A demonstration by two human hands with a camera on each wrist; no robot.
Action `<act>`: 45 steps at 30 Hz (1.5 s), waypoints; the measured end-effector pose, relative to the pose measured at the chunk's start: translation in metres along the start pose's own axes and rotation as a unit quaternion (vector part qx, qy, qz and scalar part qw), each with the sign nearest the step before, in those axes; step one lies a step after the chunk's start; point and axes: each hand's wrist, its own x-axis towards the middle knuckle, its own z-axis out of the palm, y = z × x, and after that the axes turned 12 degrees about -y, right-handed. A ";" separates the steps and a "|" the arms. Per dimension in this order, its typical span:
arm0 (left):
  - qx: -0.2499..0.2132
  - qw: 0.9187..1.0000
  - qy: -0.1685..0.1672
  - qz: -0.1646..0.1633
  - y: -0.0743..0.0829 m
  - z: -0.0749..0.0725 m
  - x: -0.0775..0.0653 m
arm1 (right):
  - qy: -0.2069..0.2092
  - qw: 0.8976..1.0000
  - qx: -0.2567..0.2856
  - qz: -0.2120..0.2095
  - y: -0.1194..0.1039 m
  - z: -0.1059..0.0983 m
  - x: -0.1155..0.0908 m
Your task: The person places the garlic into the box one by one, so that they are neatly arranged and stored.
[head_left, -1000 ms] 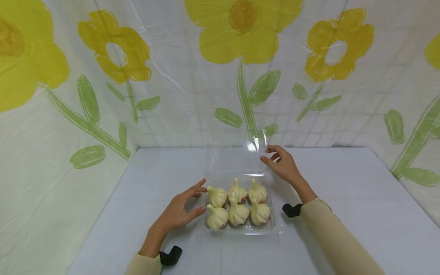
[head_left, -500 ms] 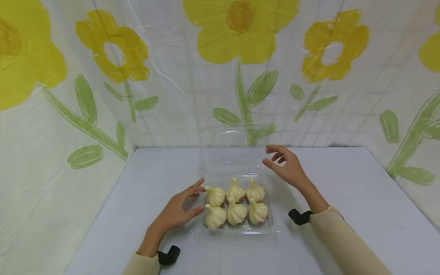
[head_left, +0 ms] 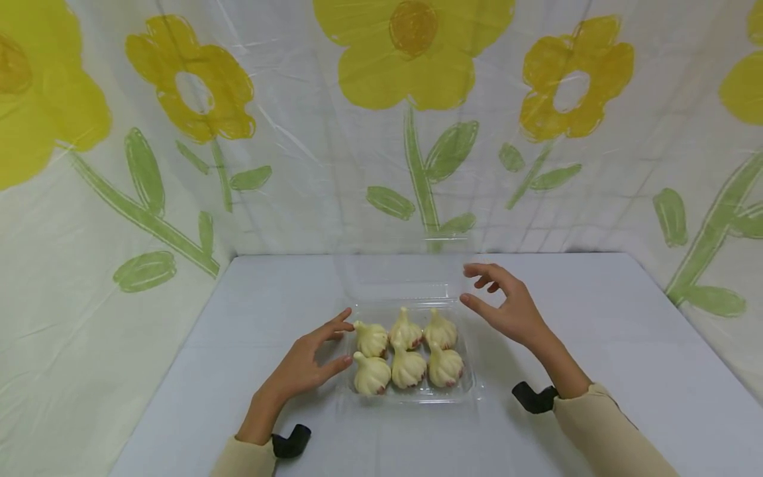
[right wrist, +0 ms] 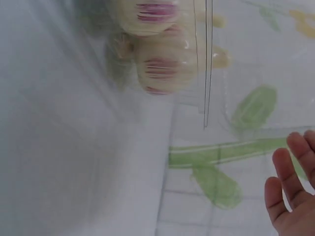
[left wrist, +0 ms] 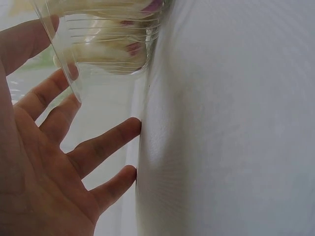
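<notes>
A clear plastic clamshell box rests on the table, its see-through lid tipped back towards the wall. Inside it, several pale garlic bulbs with purple-streaked bases sit in two rows. My left hand is at the box's left side, thumb and fingers spread. Seen from the left wrist, some fingertips touch the clear rim, while two lower fingers reach the tabletop. My right hand hovers by the lid's right side, fingers loosely bent and nothing in them. The right wrist view shows its fingers apart from the box.
A white-covered table runs back to a whitish sheet printed with yellow flowers and green stems. Black wrist mounts stick out below both wrists, beside beige sleeves.
My right hand has let go of the lid's right edge and drawn back right and nearer. The lid has leaned further back. My left hand stays at the box's side.
</notes>
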 end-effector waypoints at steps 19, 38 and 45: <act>0.016 0.999 0.009 -0.032 0.002 0.000 0.000 | -0.023 0.998 -0.037 0.036 -0.004 0.008 -0.057; -0.077 0.997 -0.012 0.016 -0.002 -0.011 -0.003 | -0.081 0.996 -0.020 -0.009 0.010 0.023 -0.084; -0.098 0.994 -0.019 0.034 0.006 -0.018 -0.003 | -0.078 0.997 0.000 -0.016 0.009 0.025 -0.086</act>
